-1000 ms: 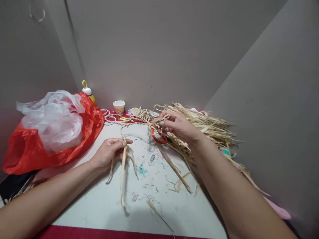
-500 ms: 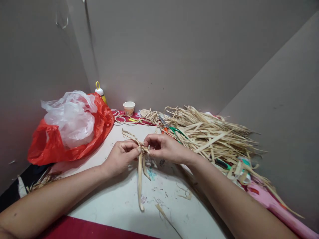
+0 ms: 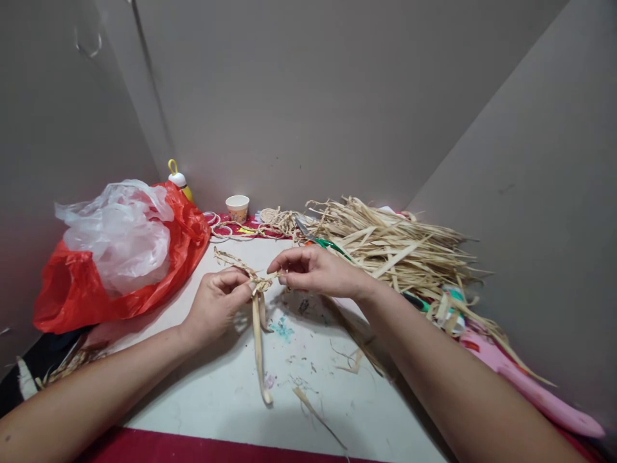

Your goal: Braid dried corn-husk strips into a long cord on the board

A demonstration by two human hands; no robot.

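My left hand [image 3: 215, 305] pinches a small braided piece of dried straw [image 3: 261, 283] between thumb and forefinger, above the white board [image 3: 216, 392]. From the pinch, a long flat straw strip [image 3: 259, 350] hangs down, with a shorter one beside it. A thin twisted end [image 3: 234, 260] sticks out past the fingers to the upper left. Just right of the braid is my right hand [image 3: 315, 271], its thumb and forefinger curved and slightly apart around a short strip end. Whether they touch that end is hard to see.
A large heap of dried straw strips [image 3: 385, 247] lies at right, with green-handled scissors [image 3: 332, 247] at its edge. A pink tool [image 3: 535, 392] is nearer me. Left is a red plastic bag [image 3: 77, 289] holding clear plastic; a paper cup [image 3: 238, 208] and coiled cord [image 3: 274, 220] stand behind.
My right hand's fingers have loosened and drawn a little away from the braid, uncovering its right end. My left hand keeps its pinch. The whole view has shifted slightly.
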